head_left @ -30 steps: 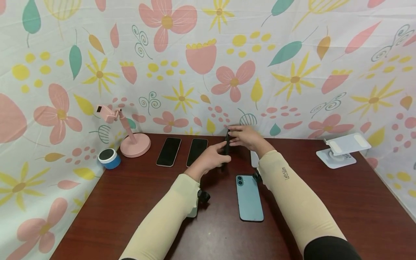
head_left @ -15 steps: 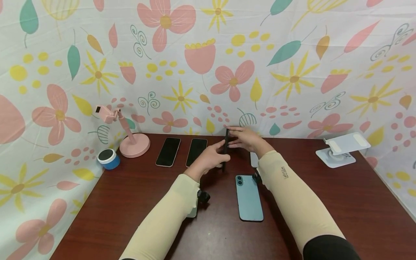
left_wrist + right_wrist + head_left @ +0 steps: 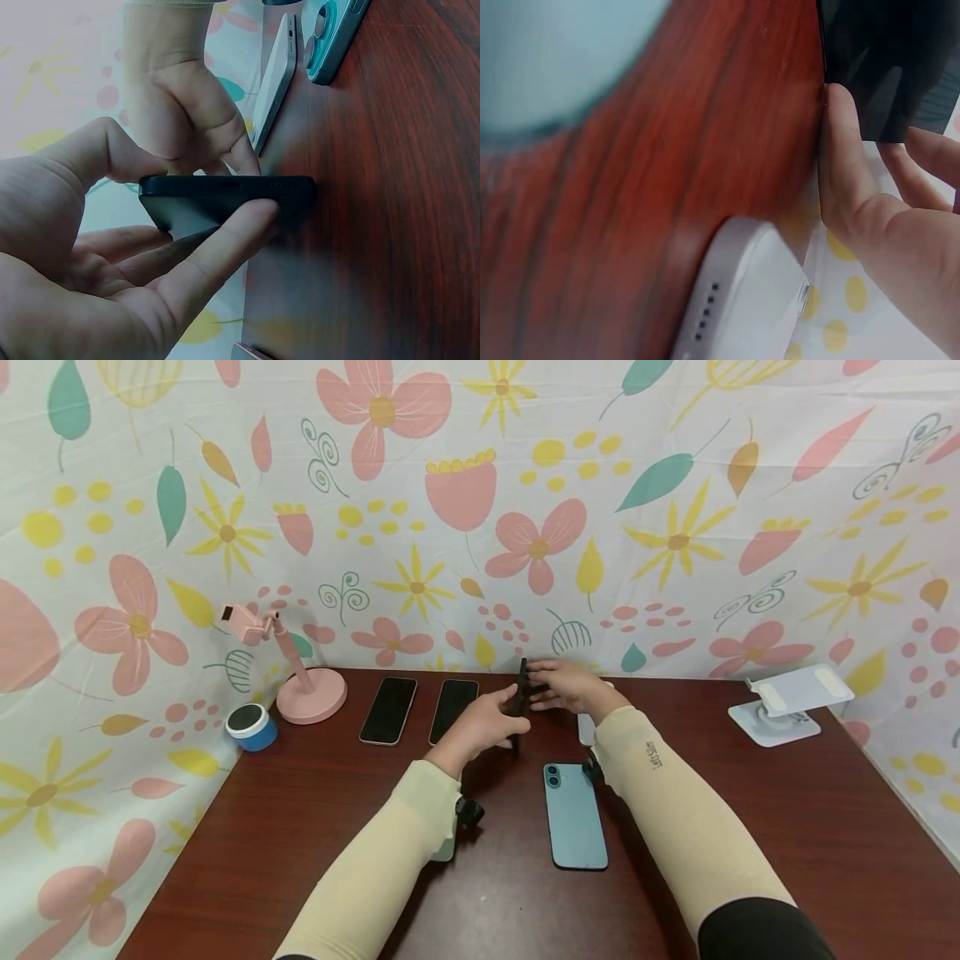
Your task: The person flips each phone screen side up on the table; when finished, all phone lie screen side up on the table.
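A black phone stands on its long edge near the back of the table. My left hand grips it from the left, thumb on one side and fingers on the other, as the left wrist view shows at the phone's port end. My right hand is at the phone's far end, fingers extended. In the right wrist view, a fingertip overlaps the dark screen. A white phone lies partly hidden under the right wrist. Nearer the front lies a light blue phone, back up.
Two phones, one dark-screened and another, lie left of the hands. A pink stand and a blue-white round jar are at the back left, a white folding stand back right. Under the left wrist, a pale green phone peeks out.
My right fingers have slipped down slightly from the phone's top corner. The black phone's upper end sits a little lower; my left hand keeps its grip.
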`<action>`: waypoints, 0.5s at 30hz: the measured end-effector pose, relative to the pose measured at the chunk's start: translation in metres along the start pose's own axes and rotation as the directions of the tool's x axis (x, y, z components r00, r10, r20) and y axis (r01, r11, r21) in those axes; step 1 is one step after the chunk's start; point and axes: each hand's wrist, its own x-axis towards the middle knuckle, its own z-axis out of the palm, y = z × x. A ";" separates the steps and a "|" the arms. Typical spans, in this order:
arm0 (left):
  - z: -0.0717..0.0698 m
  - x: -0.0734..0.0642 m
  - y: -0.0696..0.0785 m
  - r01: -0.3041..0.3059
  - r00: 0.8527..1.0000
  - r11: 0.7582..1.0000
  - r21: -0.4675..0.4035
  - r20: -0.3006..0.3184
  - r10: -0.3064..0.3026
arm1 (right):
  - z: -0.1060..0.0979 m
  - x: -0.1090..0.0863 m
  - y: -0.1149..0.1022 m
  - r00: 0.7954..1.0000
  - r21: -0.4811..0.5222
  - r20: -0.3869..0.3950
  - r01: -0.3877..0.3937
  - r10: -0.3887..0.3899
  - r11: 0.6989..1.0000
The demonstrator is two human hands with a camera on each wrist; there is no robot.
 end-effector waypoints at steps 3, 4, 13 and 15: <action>0.000 0.000 0.000 0.010 1.000 1.000 -0.005 0.002 -0.010 | -0.001 -0.001 0.001 1.000 -0.006 -0.006 0.006 -0.006 1.000; 0.000 0.000 0.000 0.013 1.000 1.000 -0.006 0.004 -0.013 | -0.001 -0.001 0.001 1.000 -0.010 -0.008 0.008 -0.009 1.000; -0.001 0.000 -0.004 0.012 1.000 1.000 -0.009 0.006 -0.012 | -0.002 -0.003 0.002 1.000 -0.034 -0.017 0.014 -0.014 0.999; -0.001 0.000 -0.005 0.011 1.000 1.000 -0.009 0.001 -0.011 | -0.001 -0.004 0.003 1.000 -0.036 -0.018 0.013 -0.014 0.999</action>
